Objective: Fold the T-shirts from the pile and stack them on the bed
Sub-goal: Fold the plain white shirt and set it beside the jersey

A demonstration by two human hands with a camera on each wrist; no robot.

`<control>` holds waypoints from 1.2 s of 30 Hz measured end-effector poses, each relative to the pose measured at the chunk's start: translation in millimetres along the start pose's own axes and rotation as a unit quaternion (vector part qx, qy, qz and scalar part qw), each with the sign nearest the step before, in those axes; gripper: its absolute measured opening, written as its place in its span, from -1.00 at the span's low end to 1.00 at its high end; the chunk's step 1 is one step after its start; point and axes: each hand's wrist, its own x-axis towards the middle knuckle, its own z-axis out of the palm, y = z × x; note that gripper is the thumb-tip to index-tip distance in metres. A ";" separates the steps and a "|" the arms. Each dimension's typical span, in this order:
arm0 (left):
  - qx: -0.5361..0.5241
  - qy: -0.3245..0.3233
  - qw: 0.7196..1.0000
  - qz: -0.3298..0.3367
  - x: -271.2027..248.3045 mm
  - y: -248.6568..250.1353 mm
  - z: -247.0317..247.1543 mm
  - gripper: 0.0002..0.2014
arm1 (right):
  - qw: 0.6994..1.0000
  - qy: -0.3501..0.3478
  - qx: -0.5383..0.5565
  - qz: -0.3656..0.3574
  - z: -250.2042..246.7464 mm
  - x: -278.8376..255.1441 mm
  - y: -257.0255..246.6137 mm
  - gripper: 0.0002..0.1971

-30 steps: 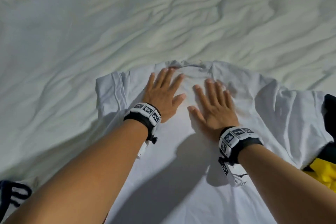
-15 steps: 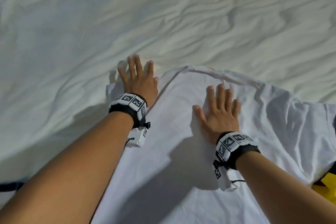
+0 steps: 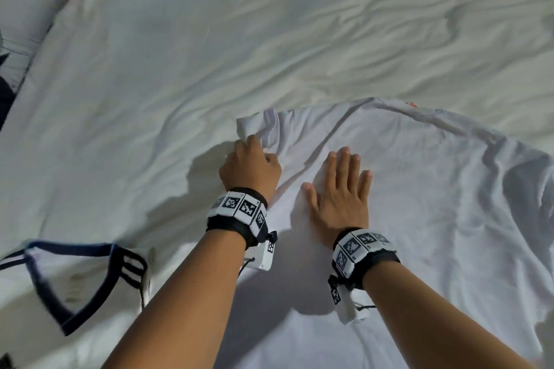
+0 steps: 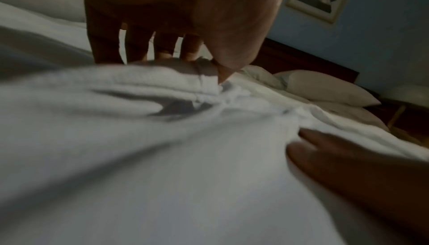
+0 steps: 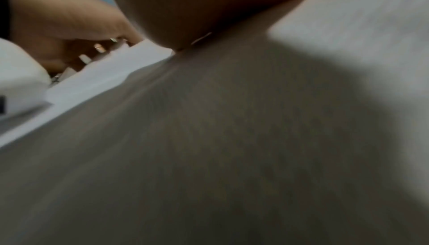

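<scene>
The plain white cotton T-shirt [image 3: 419,204] lies spread on the rumpled white bedsheet [image 3: 269,39], filling the frame from 3 to 6 o'clock. The left hand [image 3: 250,169] pinches its bunched sleeve at 11 o'clock of the right hand [image 3: 340,192], which presses flat with straight fingers. This looks like the sleeve-fold step; next, that sleeve likely needs carrying inward toward 3 o'clock.

T-shirt [image 3: 419,204] lies on the bed [image 3: 269,39] (another shirt [image 3: 75,278] to its left).

Rumpled bed [image 3: 269,39] under white T-shirt [image 3: 434,204]
</scene>
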 end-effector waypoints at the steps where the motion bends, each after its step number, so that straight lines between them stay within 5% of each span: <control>1: -0.026 0.007 1.000 -0.013 3.3 -4.8 -4.8 -0.70 | 1.000 0.003 0.003 0.005 1.6 -0.5 -0.8 -0.22; 3: -0.107 0.027 0.990 -0.082 9.6 -20.6 -14.9 -0.72 | 1.000 0.009 0.005 0.006 4.2 -0.4 0.3 -0.22; 7: -0.287 0.056 0.924 -0.247 17.7 -67.1 -21.3 -0.69 | 1.000 0.013 -0.002 0.005 7.4 0.5 1.5 -0.20; 12: -0.424 0.021 0.843 -0.330 17.7 -85.7 -31.1 -0.65 | 1.000 0.022 -0.007 0.008 10.0 -0.1 0.7 -0.21; 14: -0.411 0.003 0.857 -0.311 22.9 -84.8 -33.2 -0.54 | 1.000 0.023 -0.007 0.008 11.0 0.1 0.4 -0.21; 17: -0.368 0.009 0.890 -0.270 29.9 -84.0 -29.6 -0.71 | 1.000 0.019 -0.008 0.009 10.6 0.7 0.8 -0.21; 22: -0.336 0.058 0.906 -0.252 28.3 -98.7 -26.9 -0.74 | 1.000 0.017 -0.013 0.012 10.7 0.3 0.1 -0.21; 27: -0.213 0.002 0.966 -0.145 15.4 -104.0 -16.7 -0.52 | 1.000 0.021 -0.016 0.011 12.7 1.1 2.1 -0.21; 31: -0.121 0.056 0.980 -0.147 27.5 -108.4 -22.7 -0.72 | 1.000 0.024 -0.014 0.007 13.1 1.6 1.7 -0.21; 33: -0.078 0.076 0.984 -0.142 33.5 -99.3 -30.8 -0.63 | 1.000 0.029 -0.006 0.007 11.0 0.1 1.1 -0.22; 36: 0.043 0.076 0.996 -0.031 43.8 -78.2 -31.7 -0.49 | 0.995 0.087 0.036 0.011 -9.2 9.3 -0.8 -0.31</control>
